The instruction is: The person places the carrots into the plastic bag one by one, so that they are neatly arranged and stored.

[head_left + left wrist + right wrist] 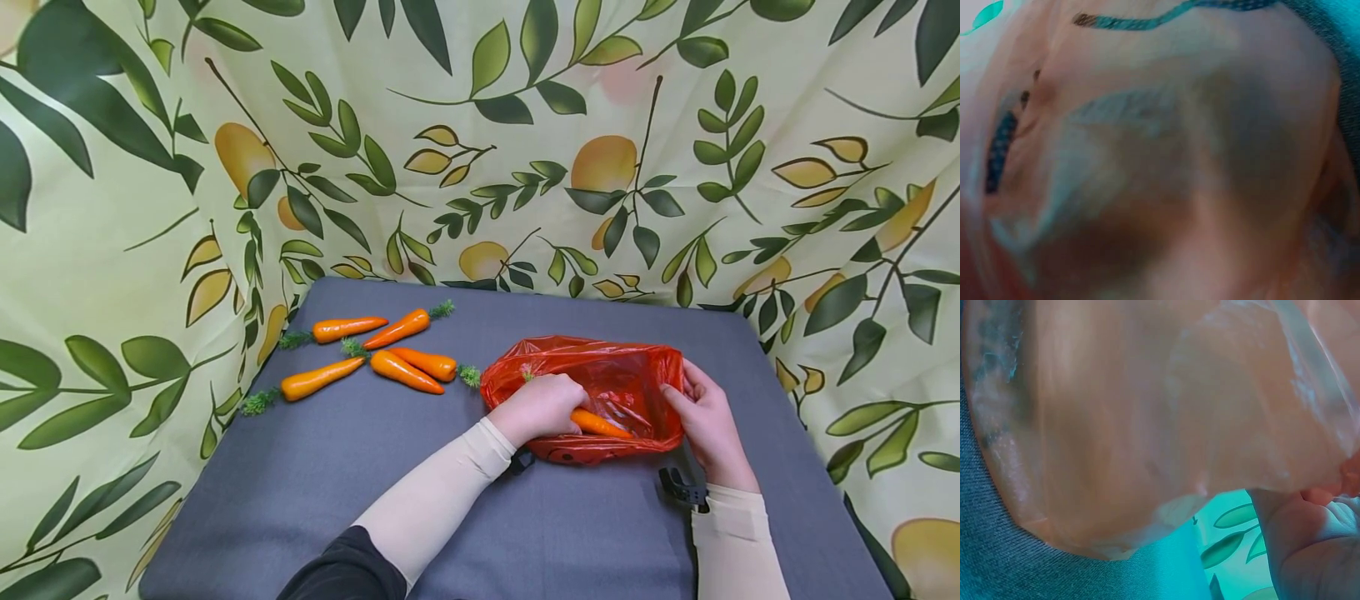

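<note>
A red plastic bag lies on the grey table with its mouth spread wide. Reaching into that mouth, my left hand grips an orange carrot whose tip points right; a bit of its green top shows past the knuckles. My right hand pinches the bag's right rim, thumb inside and fingers behind. In the right wrist view, the bag's wall fills most of the picture, with part of the right hand at lower right. The left wrist view is mostly blurred bag film.
Several carrots with green tops lie loose on the table left of the bag, two of them overlapping. A leaf-patterned cloth hangs behind the table and along both sides.
</note>
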`<state>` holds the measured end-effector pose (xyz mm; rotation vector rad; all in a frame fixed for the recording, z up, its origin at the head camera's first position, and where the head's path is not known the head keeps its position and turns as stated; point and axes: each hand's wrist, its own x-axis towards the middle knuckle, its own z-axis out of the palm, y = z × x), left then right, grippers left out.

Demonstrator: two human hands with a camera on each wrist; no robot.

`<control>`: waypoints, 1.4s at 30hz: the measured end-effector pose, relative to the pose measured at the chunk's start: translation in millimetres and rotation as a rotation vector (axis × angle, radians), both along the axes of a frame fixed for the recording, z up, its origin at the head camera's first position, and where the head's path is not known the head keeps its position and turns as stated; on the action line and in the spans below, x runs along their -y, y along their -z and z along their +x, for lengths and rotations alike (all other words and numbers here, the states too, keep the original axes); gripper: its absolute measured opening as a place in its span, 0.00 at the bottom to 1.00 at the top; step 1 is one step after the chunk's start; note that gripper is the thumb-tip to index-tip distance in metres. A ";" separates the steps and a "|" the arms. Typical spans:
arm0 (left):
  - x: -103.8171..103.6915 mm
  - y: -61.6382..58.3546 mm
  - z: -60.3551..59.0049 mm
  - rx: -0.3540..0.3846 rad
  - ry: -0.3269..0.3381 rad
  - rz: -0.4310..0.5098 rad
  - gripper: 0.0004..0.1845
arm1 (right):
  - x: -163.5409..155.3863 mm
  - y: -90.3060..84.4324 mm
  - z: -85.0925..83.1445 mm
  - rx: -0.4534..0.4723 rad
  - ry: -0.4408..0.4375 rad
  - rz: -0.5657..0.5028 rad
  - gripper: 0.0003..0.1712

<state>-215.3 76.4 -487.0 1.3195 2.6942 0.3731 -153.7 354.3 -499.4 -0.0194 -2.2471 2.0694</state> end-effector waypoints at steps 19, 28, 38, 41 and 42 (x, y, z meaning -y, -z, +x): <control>0.6 8.0 3.8 -0.070 0.012 -0.039 0.08 | -0.6 2.8 -0.9 -0.006 -0.005 0.014 0.38; 1.2 7.7 4.3 -0.092 0.014 -0.051 0.09 | -1.0 2.0 -0.5 0.003 -0.005 0.038 0.38; 1.7 0.1 5.0 -0.095 0.016 -0.031 0.10 | -0.9 2.2 -0.5 0.003 -0.007 0.031 0.38; 4.6 -7.1 4.6 -0.077 0.032 -0.002 0.08 | -1.8 2.1 -0.8 0.010 -0.002 0.048 0.38; 5.9 -10.0 4.3 -0.075 0.037 0.007 0.08 | -2.2 2.2 -1.0 0.014 -0.001 0.051 0.39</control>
